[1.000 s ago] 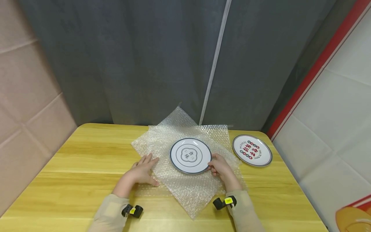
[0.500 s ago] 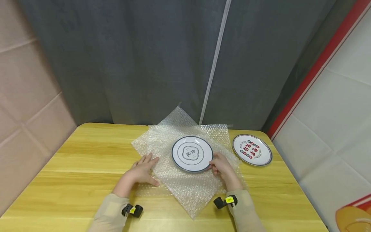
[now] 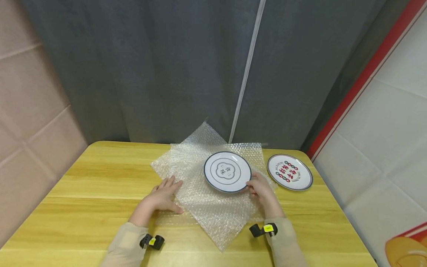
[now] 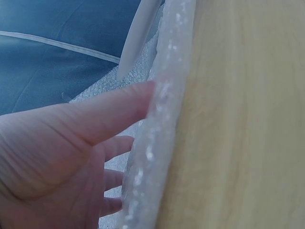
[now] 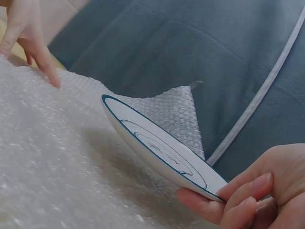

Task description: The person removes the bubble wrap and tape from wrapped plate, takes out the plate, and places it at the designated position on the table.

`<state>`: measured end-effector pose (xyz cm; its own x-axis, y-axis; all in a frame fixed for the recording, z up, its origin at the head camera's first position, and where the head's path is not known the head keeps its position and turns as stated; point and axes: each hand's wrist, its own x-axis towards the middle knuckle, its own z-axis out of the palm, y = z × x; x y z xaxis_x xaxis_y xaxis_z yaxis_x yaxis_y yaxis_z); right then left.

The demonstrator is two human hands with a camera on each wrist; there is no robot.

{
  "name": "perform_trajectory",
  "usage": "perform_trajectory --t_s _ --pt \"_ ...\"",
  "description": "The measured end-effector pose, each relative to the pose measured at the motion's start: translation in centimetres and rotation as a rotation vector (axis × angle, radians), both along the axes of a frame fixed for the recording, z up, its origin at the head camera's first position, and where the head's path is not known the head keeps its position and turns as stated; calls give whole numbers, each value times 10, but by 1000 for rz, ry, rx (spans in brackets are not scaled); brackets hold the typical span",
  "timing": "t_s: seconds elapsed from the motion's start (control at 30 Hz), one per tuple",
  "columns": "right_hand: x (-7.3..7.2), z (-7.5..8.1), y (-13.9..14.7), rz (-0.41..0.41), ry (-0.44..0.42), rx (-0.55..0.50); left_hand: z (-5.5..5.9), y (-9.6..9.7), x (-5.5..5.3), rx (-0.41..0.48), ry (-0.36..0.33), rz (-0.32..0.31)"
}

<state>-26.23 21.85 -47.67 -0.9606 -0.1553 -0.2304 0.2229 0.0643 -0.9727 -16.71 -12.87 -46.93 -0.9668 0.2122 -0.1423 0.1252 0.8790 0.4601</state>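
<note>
A white plate [image 3: 227, 172] with a blue rim and a dark flower-shaped emblem is tilted above the bubble wrap [image 3: 213, 217]. My right hand [image 3: 261, 187] pinches its right edge; in the right wrist view the plate [image 5: 157, 150] slants upward, clear of the wrap, with a shadow beneath. My left hand [image 3: 163, 196] rests with spread fingers on the left side of the bubble wrap. In the left wrist view its thumb [image 4: 119, 107] lies against the edge of the wrap. The bubble wrap lies in overlapping sheets, turned at different angles.
A second white plate [image 3: 290, 172] with red and green print lies on the wooden table [image 3: 100, 178] at the right. Behind the table hangs a dark grey curtain [image 3: 150, 74]. A white wall [image 3: 383, 155] stands on the right.
The right hand has lifted the plate from the bubble wrap and shifted it to the right and away from me. The left hand has stayed in place.
</note>
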Motion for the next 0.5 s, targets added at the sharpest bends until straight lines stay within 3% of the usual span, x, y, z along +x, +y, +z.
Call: perform_trajectory --t_s 0.5 --pt "-6 9 31 -104 -14 15 0 0 0 8 -5 -6"
